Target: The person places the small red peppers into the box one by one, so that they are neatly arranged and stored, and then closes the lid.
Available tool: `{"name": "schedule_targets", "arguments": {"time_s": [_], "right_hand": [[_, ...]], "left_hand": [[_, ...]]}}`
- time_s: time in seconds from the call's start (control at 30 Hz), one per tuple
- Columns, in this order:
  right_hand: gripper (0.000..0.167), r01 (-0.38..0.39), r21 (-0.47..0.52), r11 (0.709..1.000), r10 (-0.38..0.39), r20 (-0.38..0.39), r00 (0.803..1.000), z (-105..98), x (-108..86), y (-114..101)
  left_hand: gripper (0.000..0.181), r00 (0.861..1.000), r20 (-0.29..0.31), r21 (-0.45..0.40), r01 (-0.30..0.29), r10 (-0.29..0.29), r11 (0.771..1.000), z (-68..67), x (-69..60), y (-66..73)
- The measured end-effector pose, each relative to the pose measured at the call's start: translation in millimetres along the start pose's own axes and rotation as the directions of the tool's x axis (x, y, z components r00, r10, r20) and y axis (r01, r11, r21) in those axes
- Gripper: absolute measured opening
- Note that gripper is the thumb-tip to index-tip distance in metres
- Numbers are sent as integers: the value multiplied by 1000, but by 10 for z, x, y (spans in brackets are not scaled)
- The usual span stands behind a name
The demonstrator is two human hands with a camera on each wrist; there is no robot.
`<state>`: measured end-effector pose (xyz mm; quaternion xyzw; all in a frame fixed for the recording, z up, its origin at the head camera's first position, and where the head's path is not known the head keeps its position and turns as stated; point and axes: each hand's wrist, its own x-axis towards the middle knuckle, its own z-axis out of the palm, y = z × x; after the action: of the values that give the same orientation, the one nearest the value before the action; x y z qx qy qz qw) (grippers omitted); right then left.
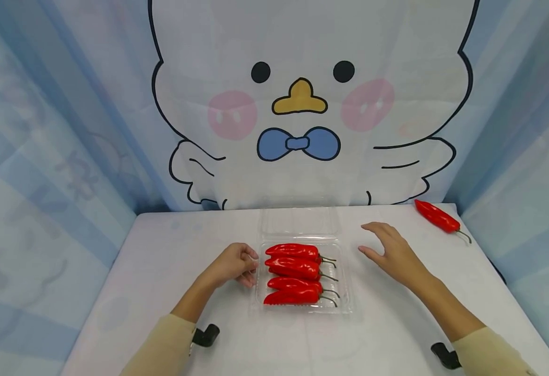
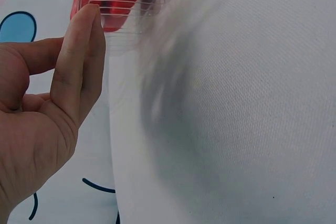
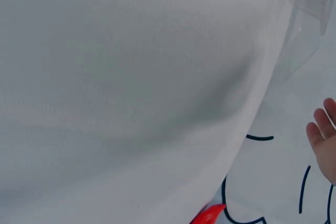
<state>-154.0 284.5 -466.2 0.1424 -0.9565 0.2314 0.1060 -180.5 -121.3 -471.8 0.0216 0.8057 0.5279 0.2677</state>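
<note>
In the head view a clear plastic clamshell box [image 1: 345, 305] lies with its lid [image 1: 298, 222] folded back on the far side. Several glossy red chili peppers [image 1: 293, 268] lie side by side in it, stems pointing right. At the box's left edge is my left hand [image 1: 234, 265]; in the left wrist view its fingertips [image 2: 90, 11] touch the ribbed wall, the fingers fairly straight. My right hand [image 1: 396, 255] hovers right of the box, thumb and fingers spread, holding nothing. Another red chili pepper [image 1: 438, 216] lies apart at the table's far right corner.
A white cloth covers the table [image 1: 162, 292]. Behind it hangs a curtain [image 1: 302, 177] printed with a cartoon chick, and blue curtains [image 1: 44, 156] enclose both sides. Black camera mounts [image 1: 206, 335] sit at both wrists.
</note>
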Motion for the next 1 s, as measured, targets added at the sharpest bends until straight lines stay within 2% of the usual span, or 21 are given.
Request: {"name": "schedule_targets", "arguments": {"time_s": [0.43, 0.67, 0.83, 1.0], "right_hand": [[74, -104, 10, 994, 104, 1, 995, -133, 25, 459], [81, -212, 28, 977, 211, 16, 977, -217, 44, 777], [81, -253, 7, 968, 252, 19, 967, -294, 69, 964], [77, -264, -9, 965, 264, -14, 964, -338, 65, 1168]], "left_hand": [[17, 1000, -13, 11, 5, -4, 1000, 12, 12, -16], [17, 1000, -12, 17, -6, 6, 1000, 3, 1, -4], [17, 1000, -12, 12, -7, 7, 1000, 3, -8, 1], [17, 1000, -13, 12, -7, 7, 1000, 8, 2, -17]]}}
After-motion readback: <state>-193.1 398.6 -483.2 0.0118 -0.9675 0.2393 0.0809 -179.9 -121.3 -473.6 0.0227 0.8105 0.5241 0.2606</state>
